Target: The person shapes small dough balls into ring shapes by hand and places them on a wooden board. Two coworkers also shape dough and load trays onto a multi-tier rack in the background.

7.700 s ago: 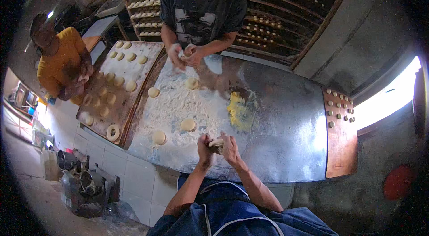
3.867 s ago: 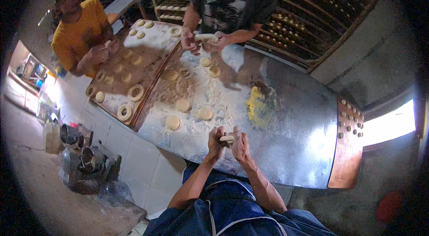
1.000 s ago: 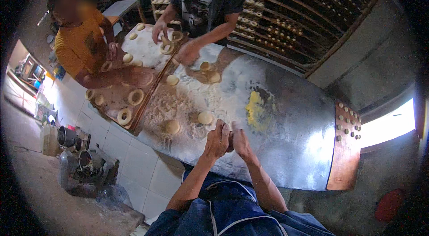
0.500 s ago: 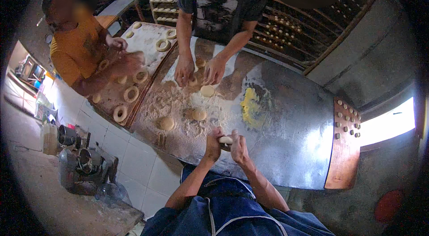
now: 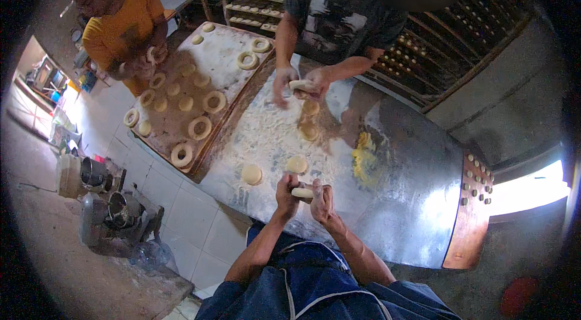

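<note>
Pale dough (image 5: pixel 302 193), mostly hidden a second ago, shows gripped by both curled hands (image 5: pixel 286 196)

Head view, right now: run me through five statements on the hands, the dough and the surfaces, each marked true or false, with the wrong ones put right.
1. The left hand and the right hand hold a pale piece of dough between them. True.
2. All the dough lying on the left is plain discs. False: ring-shaped pieces lie there too, on a floured board.
3. A yellow patch is on the metal table. True.
4. The person across has nothing in hand. False: the co-worker in the dark shirt holds another dough piece.
5. Small round pieces lie on a brown board at the table's right end. True.
</note>
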The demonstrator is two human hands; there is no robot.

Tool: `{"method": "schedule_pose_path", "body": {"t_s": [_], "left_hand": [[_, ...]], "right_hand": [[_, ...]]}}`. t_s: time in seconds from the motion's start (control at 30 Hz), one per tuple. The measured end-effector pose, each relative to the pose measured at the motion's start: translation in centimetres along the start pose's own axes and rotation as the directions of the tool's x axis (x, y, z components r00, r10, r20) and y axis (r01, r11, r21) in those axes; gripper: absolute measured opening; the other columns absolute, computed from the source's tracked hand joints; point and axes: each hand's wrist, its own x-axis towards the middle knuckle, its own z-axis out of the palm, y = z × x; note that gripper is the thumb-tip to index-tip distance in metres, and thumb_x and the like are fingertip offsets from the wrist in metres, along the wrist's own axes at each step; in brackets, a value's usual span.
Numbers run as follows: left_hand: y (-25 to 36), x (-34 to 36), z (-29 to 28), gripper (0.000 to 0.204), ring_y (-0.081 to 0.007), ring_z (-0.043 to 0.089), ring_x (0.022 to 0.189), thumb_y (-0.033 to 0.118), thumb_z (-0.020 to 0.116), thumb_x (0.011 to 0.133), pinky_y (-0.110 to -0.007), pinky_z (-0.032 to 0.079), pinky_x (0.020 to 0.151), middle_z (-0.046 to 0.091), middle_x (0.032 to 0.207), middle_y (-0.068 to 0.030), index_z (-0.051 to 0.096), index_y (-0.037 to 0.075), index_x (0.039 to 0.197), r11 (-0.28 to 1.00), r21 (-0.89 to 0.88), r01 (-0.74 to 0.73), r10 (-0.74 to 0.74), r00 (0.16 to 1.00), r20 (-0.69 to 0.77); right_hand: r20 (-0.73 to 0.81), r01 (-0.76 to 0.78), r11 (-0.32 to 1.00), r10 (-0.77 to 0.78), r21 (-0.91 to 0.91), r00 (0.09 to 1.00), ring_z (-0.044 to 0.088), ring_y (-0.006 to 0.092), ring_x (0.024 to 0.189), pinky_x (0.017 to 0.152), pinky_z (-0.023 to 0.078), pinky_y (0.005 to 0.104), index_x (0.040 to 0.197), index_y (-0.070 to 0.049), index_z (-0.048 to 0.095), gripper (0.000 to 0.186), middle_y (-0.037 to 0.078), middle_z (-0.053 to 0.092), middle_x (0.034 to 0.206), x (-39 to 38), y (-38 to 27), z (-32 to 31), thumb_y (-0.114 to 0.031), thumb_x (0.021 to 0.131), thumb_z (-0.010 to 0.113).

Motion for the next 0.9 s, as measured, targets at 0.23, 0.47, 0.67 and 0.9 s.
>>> {"method": "schedule_pose_path", "body": {"t_s": [0.23, 0.47, 0.67, 0.9], "left_hand": [[4.5, 2.4, -4.3, 0.032, -0.0145, 0.042, 0.056, 0.031, 0.047, 0.095, -0.032, 0.036, 0.054, 0.039, 0.064, 0.0022, 0.042, 0.009, 0.071, 0.980, -0.198, -0.006, -0.028, 0.985, -0.170], [11.4, 6.6, -7.9, 0.038, -0.0123, 0.038, 0.059, 0.036, 0.040, 0.097, -0.031, 0.034, 0.058, 0.036, 0.064, 0.0022, 0.039, 0.010, 0.068, 0.998, -0.023, -0.067, 0.057, 0.953, -0.297], [17.9, 14.1, -13.1, 0.045, -0.0135, 0.041, 0.057, 0.041, 0.035, 0.098, -0.033, 0.034, 0.052, 0.040, 0.061, -0.0017, 0.040, 0.009, 0.066, 0.859, 0.463, -0.217, 0.286, 0.954, -0.085], [26.7, 30.5, -16.8, 0.026, -0.0322, 0.058, 0.072, 0.029, 0.045, 0.094, -0.044, 0.045, 0.066, 0.059, 0.080, -0.0145, 0.055, 0.004, 0.092, 0.448, 0.880, -0.161, 0.563, 0.815, -0.138]], "right_hand": [[-0.064, 0.108, 0.956, -0.094, 0.273, 0.994, 0.054, 0.0166, 0.063, 0.060, 0.045, 0.0335, 0.076, 0.005, 0.063, 0.063, 0.008, 0.060, 0.064, 3.8, -4.4, 6.6, -0.045, 0.101, 0.034], [0.122, 0.265, 0.962, -0.255, -0.069, 0.959, 0.045, 0.0157, 0.052, 0.051, 0.039, 0.0361, 0.063, 0.002, 0.053, 0.061, 0.006, 0.048, 0.051, 10.5, -5.5, 11.4, -0.045, 0.100, 0.037], [0.227, -0.032, 0.898, -0.076, 0.440, 0.971, 0.051, 0.0158, 0.068, 0.066, 0.043, 0.0344, 0.087, 0.001, 0.063, 0.047, 0.007, 0.057, 0.072, 19.3, -7.1, 14.5, -0.044, 0.094, 0.052], [0.013, 0.312, 0.929, -0.316, -0.197, 0.949, 0.060, 0.0235, 0.087, 0.081, 0.048, 0.0372, 0.108, 0.004, 0.056, 0.049, 0.014, 0.063, 0.097, 33.8, -12.8, 17.6, -0.027, 0.076, 0.075]]}}
